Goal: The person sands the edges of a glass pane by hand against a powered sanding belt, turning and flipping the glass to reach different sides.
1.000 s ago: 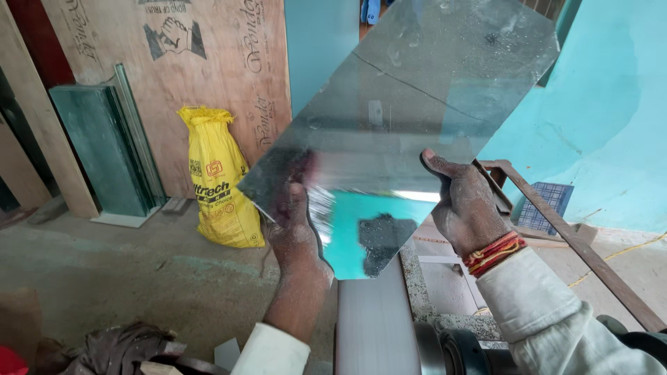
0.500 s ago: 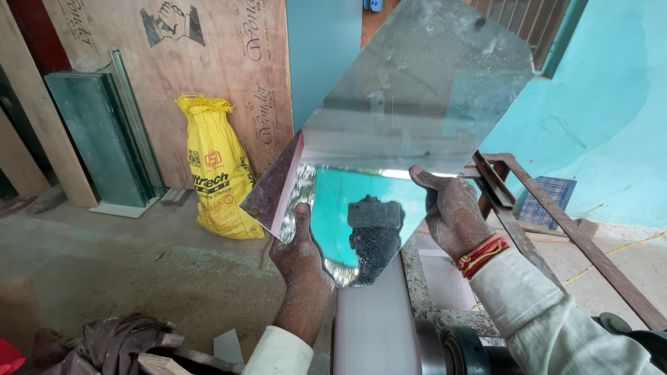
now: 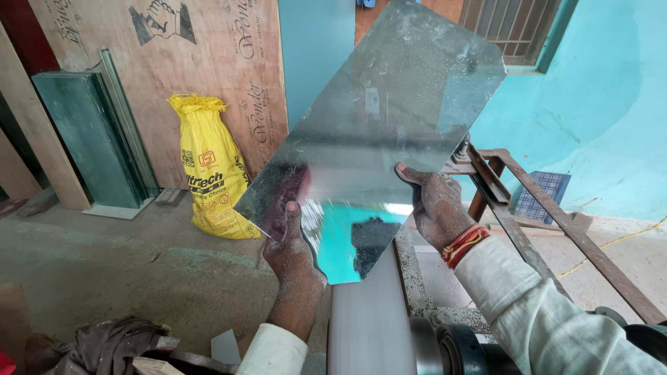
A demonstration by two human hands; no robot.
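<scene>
**Both hands hold mirror sheet over sanding belt**

Left hand (image 3: 290, 244) grips the lower left edge of the mirror sheet (image 3: 379, 132), thumb on its face. Right hand (image 3: 436, 207) clamps the right edge. Sheet is tilted, dusty, with its bottom corner just above or touching the grey belt (image 3: 365, 326); cannot tell which. Yellow sack (image 3: 212, 170) stands against the plywood board (image 3: 187, 62); glass panes (image 3: 94, 135) lean to its left. Rusty metal frame (image 3: 542, 201) is at right.

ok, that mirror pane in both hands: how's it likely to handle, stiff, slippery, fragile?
Probably stiff: the mirror pane stays flat though only the left hand and right hand support its lower edges. Likely fragile and sharp-edged, being thin bare glass. Possibly slippery: the surface is glossy and speckled with dust or droplets, so an edge grip looks safer than palms on the face.
</scene>
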